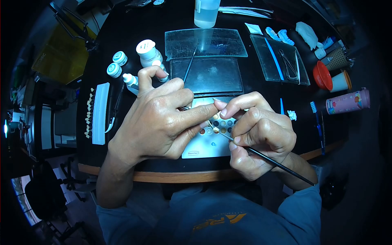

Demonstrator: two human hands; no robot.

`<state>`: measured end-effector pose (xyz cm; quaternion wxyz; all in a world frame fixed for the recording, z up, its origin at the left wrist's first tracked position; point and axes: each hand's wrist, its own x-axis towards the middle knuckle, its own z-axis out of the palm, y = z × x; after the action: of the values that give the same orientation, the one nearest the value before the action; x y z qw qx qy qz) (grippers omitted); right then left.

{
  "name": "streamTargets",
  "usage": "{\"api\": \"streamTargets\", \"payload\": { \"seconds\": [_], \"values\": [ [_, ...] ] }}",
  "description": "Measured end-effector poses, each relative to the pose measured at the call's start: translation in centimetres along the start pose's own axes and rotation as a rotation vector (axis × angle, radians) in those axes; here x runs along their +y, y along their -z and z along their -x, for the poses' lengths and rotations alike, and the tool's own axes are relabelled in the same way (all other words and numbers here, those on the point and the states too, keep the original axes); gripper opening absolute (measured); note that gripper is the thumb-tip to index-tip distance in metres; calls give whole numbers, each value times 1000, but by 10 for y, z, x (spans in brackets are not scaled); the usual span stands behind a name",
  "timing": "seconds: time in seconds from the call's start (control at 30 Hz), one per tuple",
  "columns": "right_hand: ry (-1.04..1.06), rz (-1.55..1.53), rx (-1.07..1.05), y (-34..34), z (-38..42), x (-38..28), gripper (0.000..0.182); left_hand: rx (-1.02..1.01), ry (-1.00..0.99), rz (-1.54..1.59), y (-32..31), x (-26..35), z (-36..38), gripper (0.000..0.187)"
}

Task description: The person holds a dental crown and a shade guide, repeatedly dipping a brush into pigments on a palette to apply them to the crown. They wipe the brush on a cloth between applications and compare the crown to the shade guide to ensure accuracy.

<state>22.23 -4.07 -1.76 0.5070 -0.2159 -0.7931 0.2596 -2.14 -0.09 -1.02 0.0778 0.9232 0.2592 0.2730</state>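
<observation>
My right hand [263,141] is closed in a pinch around a thin black-handled brush [281,165]. Its light tip points left, close to my left thumb and index finger. My left hand [163,116] is closed with its back to me. A second dark-handled brush [190,65] slants up out of it, and a metallic bit shows between the fingers. Fingertips of both hands meet; anything small pinched there is too hidden to name. Below them lies a white palette [196,148] with round wells of several colours, partly covered by my hands.
Left of my hands stand white bottles [146,49], small jars [114,70] and a strip of tooth-shade samples [88,112]. Glass slabs [206,43] lie behind. A liquid-filled cup [206,14], red bowl [322,75], pink bottle [347,101] and toothbrush [316,122] stand or lie farther out.
</observation>
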Motion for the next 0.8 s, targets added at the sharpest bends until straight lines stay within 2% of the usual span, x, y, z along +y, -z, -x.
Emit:
{"api": "streamTargets", "payload": {
  "seconds": [0.8],
  "values": [
    [-1,-2,-6,1,1,0,14,-14,5,-5,-1,-1,2,33]
  ]
}}
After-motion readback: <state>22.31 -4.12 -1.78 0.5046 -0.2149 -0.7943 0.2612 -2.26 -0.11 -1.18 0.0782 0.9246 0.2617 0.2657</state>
